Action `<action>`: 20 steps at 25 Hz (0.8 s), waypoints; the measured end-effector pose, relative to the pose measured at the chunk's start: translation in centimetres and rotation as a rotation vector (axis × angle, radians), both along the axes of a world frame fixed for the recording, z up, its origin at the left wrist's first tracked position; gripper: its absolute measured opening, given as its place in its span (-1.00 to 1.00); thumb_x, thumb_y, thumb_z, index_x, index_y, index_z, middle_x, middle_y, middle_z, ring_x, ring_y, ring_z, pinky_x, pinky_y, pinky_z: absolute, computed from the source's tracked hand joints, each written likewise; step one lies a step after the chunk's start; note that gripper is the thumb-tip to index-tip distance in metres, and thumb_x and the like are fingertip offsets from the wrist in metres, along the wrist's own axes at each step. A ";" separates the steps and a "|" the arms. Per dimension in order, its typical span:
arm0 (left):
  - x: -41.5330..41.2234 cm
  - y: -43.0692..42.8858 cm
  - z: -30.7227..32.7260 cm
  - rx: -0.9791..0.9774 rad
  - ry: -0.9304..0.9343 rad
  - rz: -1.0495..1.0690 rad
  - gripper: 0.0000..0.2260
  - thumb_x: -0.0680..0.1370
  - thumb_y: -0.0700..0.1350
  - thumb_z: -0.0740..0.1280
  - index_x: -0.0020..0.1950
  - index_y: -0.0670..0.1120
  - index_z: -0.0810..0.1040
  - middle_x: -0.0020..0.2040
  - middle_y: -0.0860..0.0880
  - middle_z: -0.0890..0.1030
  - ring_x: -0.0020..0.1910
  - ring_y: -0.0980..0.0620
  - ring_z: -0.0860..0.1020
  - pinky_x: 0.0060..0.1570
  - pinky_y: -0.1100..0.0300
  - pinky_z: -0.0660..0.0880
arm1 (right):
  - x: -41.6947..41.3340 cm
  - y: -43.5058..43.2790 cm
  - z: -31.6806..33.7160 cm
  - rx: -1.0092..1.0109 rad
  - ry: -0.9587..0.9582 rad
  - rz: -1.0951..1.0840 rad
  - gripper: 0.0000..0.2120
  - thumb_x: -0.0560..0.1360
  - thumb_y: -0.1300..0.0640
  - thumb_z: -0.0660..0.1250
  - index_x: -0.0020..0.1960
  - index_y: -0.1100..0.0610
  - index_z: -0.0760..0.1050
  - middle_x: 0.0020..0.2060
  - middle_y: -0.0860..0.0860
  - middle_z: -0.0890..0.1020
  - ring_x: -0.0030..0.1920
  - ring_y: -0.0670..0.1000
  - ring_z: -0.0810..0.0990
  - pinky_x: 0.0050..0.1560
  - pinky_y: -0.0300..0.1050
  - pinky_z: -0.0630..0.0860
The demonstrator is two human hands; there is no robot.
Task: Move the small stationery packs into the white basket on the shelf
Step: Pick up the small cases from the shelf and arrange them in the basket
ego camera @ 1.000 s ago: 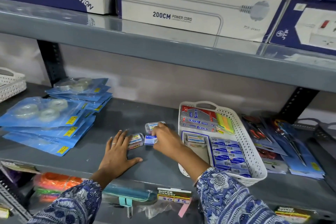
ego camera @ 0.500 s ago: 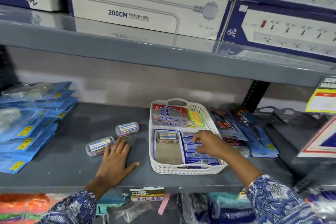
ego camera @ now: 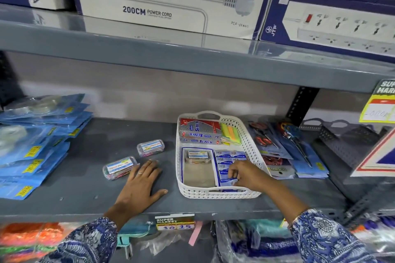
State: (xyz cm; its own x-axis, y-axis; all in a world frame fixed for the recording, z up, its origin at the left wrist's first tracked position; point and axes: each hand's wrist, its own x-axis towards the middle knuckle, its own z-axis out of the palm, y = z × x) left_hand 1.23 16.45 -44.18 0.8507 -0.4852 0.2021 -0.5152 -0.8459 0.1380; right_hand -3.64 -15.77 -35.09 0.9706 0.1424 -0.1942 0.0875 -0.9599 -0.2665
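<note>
I see a grey shelf [ego camera: 81, 177], blue tape packs [ego camera: 32, 145] stacked at its left, two small clear packs [ego camera: 120, 167] near the middle, my left hand [ego camera: 141, 186] flat beside them, white basket [ego camera: 249, 134] right of centre, scissor packs [ego camera: 286, 151] just beyond it.

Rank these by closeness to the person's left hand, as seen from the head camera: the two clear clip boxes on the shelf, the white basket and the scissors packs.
From the left hand:
1. Nearer clear clip box, touching its fingertips on the left.
2. Farther clear clip box, just behind the fingers.
3. White basket, to the right.
4. Scissors packs, beyond the basket, far right.
</note>
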 end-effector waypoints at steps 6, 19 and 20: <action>0.5 -0.2 -0.4 -0.094 0.016 -0.131 -0.16 0.41 0.45 -0.19 0.38 -0.08 0.39 0.44 -0.10 0.31 0.39 -0.09 0.29 0.33 0.02 0.19 | 0.0 0.8 0.9 -0.055 0.020 -0.020 -0.77 0.39 0.25 0.44 -0.25 -0.02 0.46 -0.19 -0.02 0.53 -0.17 -0.02 0.51 -0.10 -0.14 0.48; 1.5 -0.6 -1.5 -0.114 -0.083 -0.097 -0.37 0.37 0.39 0.21 0.28 0.01 0.49 0.32 -0.02 0.48 0.27 -0.01 0.46 0.22 -0.04 0.36 | 14.6 14.4 3.2 0.129 -0.152 0.219 -0.65 0.36 0.27 0.47 0.14 0.24 0.55 0.12 0.17 0.63 0.12 0.13 0.58 0.12 -0.09 0.47; 1.5 -0.6 -1.5 -0.105 -0.095 -0.097 -0.37 0.36 0.40 0.21 0.26 0.02 0.50 0.31 -0.01 0.50 0.25 0.01 0.48 0.19 -0.03 0.40 | 15.2 15.1 2.7 0.091 -0.147 0.255 -0.59 0.36 0.26 0.47 0.19 0.22 0.52 0.18 0.16 0.60 0.18 0.13 0.55 0.17 -0.08 0.45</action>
State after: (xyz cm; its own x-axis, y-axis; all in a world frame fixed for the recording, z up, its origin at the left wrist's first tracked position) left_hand 2.70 15.85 -45.72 0.7757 -0.5358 0.3334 -0.6084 -0.7753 0.1696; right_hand 11.57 -0.65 -32.39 0.9182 0.3949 -0.0297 0.3661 -0.8750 -0.3167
